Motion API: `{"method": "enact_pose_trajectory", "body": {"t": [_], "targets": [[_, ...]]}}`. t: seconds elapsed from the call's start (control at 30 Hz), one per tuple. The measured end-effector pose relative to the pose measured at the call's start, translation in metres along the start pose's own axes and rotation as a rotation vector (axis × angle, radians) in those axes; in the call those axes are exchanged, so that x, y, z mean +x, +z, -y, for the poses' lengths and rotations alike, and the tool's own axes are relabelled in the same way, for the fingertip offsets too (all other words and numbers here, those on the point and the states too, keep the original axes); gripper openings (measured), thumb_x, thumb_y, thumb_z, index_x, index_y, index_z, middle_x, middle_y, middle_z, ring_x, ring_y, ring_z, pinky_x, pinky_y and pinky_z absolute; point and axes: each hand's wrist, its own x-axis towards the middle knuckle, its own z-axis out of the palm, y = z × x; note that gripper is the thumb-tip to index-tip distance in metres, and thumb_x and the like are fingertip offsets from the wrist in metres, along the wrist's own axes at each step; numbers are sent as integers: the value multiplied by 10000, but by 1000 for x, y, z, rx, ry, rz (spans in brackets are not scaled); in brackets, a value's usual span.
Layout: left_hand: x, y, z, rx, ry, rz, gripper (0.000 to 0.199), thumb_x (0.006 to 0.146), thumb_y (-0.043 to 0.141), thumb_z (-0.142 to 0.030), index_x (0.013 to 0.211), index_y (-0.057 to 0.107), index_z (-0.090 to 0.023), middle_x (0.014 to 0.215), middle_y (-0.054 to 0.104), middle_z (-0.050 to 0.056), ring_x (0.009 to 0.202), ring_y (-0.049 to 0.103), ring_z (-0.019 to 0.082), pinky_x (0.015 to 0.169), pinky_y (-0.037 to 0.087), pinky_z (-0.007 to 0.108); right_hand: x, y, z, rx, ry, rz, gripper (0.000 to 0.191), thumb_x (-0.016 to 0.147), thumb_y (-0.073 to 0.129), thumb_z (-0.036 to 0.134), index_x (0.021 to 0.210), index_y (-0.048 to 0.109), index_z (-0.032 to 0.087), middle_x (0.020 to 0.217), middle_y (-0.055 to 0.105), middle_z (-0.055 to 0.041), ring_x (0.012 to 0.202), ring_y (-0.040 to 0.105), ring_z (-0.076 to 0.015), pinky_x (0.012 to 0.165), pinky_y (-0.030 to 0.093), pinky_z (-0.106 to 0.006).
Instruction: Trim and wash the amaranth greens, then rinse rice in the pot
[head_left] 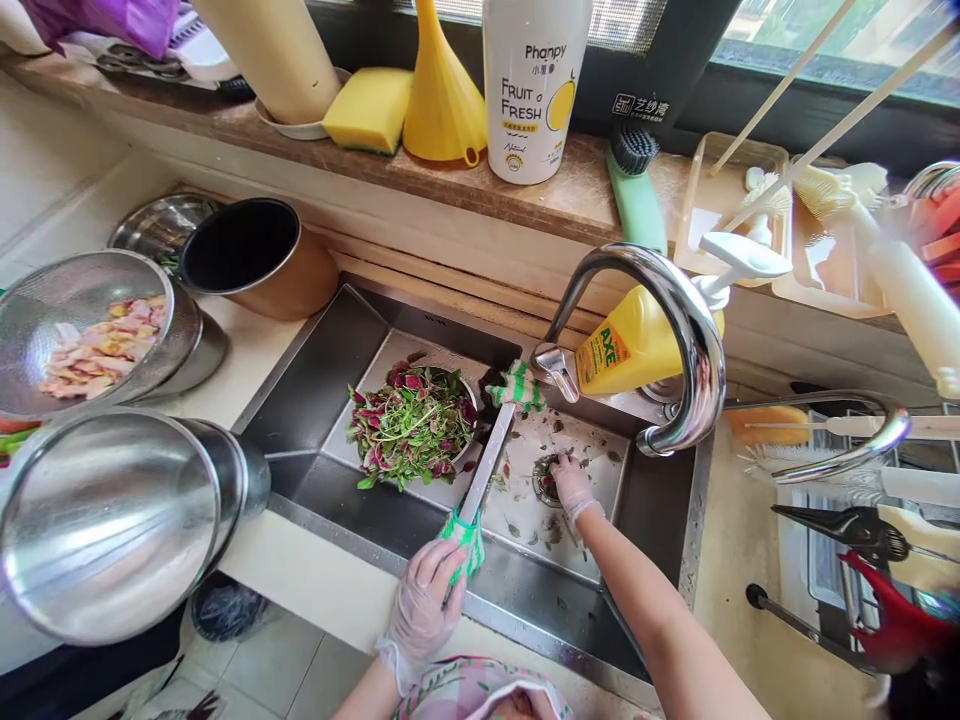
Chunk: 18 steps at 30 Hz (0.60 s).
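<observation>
My right hand (572, 484), in a clear plastic glove, reaches into the right sink basin. Its bent fingers are at the drain strainer (545, 482), where their tips and anything between them are hard to see. Wet leaf scraps (514, 530) lie scattered around the drain. My left hand (433, 592), gloved too, rests at the sink's front edge, fingers laid over a green-and-white striped cloth (468, 545) on the divider. Red and green leafy vegetables (409, 425) are heaped in a bowl in the left basin, its rim mostly covered.
A chrome faucet (705, 350) arches over the right basin beside a yellow AXE bottle (622, 340). On the left counter stand a dark-lined pot (300, 265), a strainer (176, 340) holding raw meat pieces (112, 345), and a metal bowl (112, 530). Pliers-like scissors (862, 530) lie at right.
</observation>
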Motion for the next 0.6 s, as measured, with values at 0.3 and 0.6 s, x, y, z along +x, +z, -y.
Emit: {"method": "enact_pose_trajectory", "body": {"t": [0.3,0.6], "targets": [[-1,4,2,-38,-2,-5,345,846,560,-143,1176,592,-242,1142,641,76,1083,593,235,941,526,396,-54,-12,-19,465,209,-138,94,531,665,198,519,575,220,478,485,49,576,485,-160,691,440,-317],[1,7,4,-79,27,-26,340,848,559,-164,1181,592,-226,1188,611,87,1101,565,242,965,502,410,-127,-79,1,955,163,-236,266,525,724,332,714,641,162,612,608,33,591,522,-138,618,415,-264]]}}
